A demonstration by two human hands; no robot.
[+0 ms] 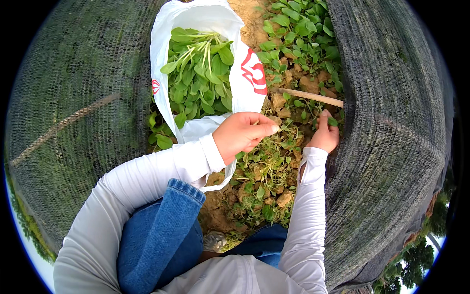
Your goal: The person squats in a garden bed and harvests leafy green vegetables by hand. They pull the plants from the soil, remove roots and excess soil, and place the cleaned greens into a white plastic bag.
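Observation:
A white plastic bag (159, 73) with red printing lies open, holding a heap of leafy greens (198, 73) with pale stems. My left hand (240, 134) is over the bag's lower edge, thumb and forefinger pinched together on a tiny pale bit, perhaps a stem, too small to name. To its right, my right hand (324, 133) reaches down among small seedlings beside the netting, fingers closed at a small green leaf (332, 121). A pale wooden stick (311, 96) lies across the soil just above that hand.
Dark shade netting (73, 63) covers the left side, and more netting (387, 161) rises along the right. Young plants (303, 24) grow in the strip of soil at top right. Uprooted small plants (267, 171) and clods lie between my arms. My jeans-clad legs (152, 235) are below.

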